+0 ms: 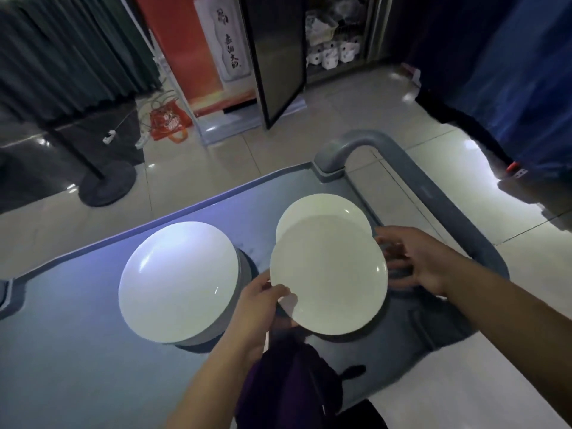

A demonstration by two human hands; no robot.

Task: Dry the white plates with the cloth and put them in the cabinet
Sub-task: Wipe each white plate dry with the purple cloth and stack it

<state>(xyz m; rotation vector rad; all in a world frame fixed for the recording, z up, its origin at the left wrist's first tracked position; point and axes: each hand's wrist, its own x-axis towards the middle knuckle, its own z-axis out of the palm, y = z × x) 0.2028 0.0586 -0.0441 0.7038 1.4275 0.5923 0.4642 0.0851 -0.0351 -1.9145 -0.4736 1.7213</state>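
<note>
Left hand (260,300) pinching my white plate (328,275) at its rim, right hand (411,261) fingers loose at far edge, second plate (322,209) beneath, open cabinet (337,35) holding white rolls (332,55), plate glossy, plain

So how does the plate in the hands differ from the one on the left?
The held plate is gripped at its near edge by the left hand, with the right hand at its far edge; the left plate is untouched. The held plate overlaps a third plate; the left plate lies alone on a grey stand. Both are round, white and empty.
</note>
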